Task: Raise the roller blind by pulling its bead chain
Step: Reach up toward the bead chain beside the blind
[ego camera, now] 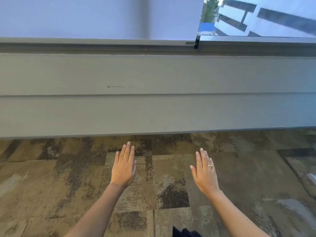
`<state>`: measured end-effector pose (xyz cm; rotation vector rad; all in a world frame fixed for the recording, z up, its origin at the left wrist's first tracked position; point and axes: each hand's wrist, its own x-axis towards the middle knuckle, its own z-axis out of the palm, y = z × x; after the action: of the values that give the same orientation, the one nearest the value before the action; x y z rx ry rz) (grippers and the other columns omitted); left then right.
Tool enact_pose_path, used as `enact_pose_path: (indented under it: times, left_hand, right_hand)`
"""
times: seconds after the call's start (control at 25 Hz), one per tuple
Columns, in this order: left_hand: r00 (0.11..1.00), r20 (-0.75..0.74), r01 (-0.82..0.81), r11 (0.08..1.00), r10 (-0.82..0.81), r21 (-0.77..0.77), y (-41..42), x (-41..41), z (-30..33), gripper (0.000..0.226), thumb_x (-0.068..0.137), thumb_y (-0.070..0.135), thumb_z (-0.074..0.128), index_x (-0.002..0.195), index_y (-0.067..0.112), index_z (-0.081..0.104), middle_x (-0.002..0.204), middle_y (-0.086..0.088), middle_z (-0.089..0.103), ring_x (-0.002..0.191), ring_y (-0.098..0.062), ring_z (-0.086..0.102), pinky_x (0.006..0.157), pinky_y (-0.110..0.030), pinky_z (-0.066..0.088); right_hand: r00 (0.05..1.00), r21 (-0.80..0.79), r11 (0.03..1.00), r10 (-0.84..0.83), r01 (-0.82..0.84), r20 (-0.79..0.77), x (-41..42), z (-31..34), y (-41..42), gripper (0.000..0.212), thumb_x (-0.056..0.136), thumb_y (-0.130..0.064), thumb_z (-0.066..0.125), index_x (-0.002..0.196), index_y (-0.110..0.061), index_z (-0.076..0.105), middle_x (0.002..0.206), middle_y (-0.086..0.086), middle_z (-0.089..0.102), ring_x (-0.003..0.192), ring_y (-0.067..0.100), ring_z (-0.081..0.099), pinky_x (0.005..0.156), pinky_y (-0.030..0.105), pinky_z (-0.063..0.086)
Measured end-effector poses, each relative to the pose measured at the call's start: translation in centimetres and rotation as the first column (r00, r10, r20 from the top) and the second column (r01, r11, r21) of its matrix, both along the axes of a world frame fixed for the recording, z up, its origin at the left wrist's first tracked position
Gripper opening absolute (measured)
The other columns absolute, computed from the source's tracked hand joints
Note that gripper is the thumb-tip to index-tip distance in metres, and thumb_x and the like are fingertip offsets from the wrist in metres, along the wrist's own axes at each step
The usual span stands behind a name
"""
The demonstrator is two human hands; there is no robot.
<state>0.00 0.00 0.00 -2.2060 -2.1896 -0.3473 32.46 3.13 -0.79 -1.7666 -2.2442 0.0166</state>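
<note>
— pale fabric fills the upper left of the frame: the roller blind (85, 16) is fully down to the sill (102, 47). where's the chain?

— the bead chain (201, 19) hangs at the blind's right edge, upper right of centre, ending in a black holder (196, 43).

— and the hands?

— left hand (124, 166) and right hand (204, 173) are flat, fingers extended, holding nothing, low over the carpet (51, 185). i'd reach up, pinch one strand only, and pull straight down.
</note>
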Motion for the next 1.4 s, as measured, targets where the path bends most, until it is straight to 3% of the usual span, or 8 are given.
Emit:
enact_pose_path:
  times: [0.2,0.36,0.6,0.84,1.0,1.16,1.4]
  left_hand:
    - [1.000,0.009,0.014,0.992,-0.015,0.125,8.0,-0.4,4.6,0.060,0.095,0.035,0.019,0.147,0.005,0.021,0.157,-0.015,0.016,0.145,-0.030,0.010,0.116,-0.047,0.009]
    - [0.999,0.002,0.048,0.978,-0.049,0.201,15.3,0.8,8.0,0.059,0.096,0.035,0.019,0.149,0.009,0.013,0.159,-0.011,0.008,0.146,-0.025,0.000,0.117,-0.043,0.001]
    - [0.993,-0.030,0.114,0.920,-0.111,0.374,29.0,4.3,15.2,0.055,0.097,0.030,0.024,0.148,0.009,0.019,0.159,-0.011,0.013,0.147,-0.027,0.008,0.117,-0.046,0.004]
    - [0.990,0.028,0.099,0.825,-0.137,0.556,42.1,9.5,23.5,0.048,0.092,0.023,0.035,0.135,0.005,0.042,0.149,-0.017,0.039,0.135,-0.031,0.041,0.104,-0.045,0.038]
    - [0.979,0.113,0.050,0.741,-0.168,0.669,48.6,12.5,27.9,0.047,0.091,0.023,0.036,0.135,0.008,0.041,0.138,-0.012,0.051,0.124,-0.029,0.050,0.095,-0.043,0.043]
    - [0.942,0.248,-0.015,0.708,-0.227,0.706,53.9,14.9,31.5,0.044,0.091,0.019,0.044,0.134,0.010,0.042,0.127,-0.012,0.057,0.103,-0.032,0.058,0.082,-0.045,0.047]
    - [0.894,0.328,0.021,0.760,-0.305,0.649,61.7,17.8,37.8,0.050,0.093,0.027,0.049,0.138,0.011,0.034,0.133,-0.014,0.051,0.113,-0.031,0.056,0.088,-0.045,0.049]
  right_hand:
    - [0.997,0.130,0.990,-0.050,0.056,-0.050,-0.6,3.8,6.4,0.056,0.091,-0.026,0.053,0.138,-0.001,0.034,0.150,0.020,0.030,0.138,0.036,0.030,0.109,0.052,0.030]
    - [0.996,0.240,0.969,-0.039,0.057,-0.079,-0.4,8.1,13.5,0.055,0.088,-0.024,0.058,0.134,-0.002,0.036,0.145,0.022,0.036,0.133,0.039,0.038,0.104,0.052,0.039]
    - [0.994,0.454,0.890,0.006,0.043,-0.106,1.2,15.6,27.1,0.054,0.086,-0.020,0.061,0.131,-0.001,0.039,0.139,0.025,0.042,0.126,0.040,0.045,0.100,0.050,0.043]
    - [0.986,0.577,0.816,0.068,0.033,-0.152,3.1,24.2,40.4,0.050,0.087,-0.020,0.059,0.130,-0.001,0.041,0.138,0.022,0.044,0.123,0.038,0.047,0.096,0.048,0.045]
    - [0.967,0.619,0.785,0.132,0.033,-0.219,3.9,29.0,47.0,0.046,0.091,-0.025,0.053,0.131,-0.006,0.038,0.136,0.017,0.045,0.124,0.033,0.046,0.097,0.046,0.044]
    - [0.916,0.650,0.758,0.220,0.055,-0.334,3.4,33.2,52.3,0.037,0.092,-0.022,0.052,0.125,-0.008,0.041,0.123,0.015,0.052,0.112,0.034,0.052,0.088,0.048,0.048]
    - [0.840,0.655,0.747,0.282,0.111,-0.464,1.3,39.8,59.6,0.034,0.091,-0.017,0.055,0.122,-0.009,0.043,0.109,0.014,0.060,0.097,0.028,0.060,0.076,0.036,0.051]
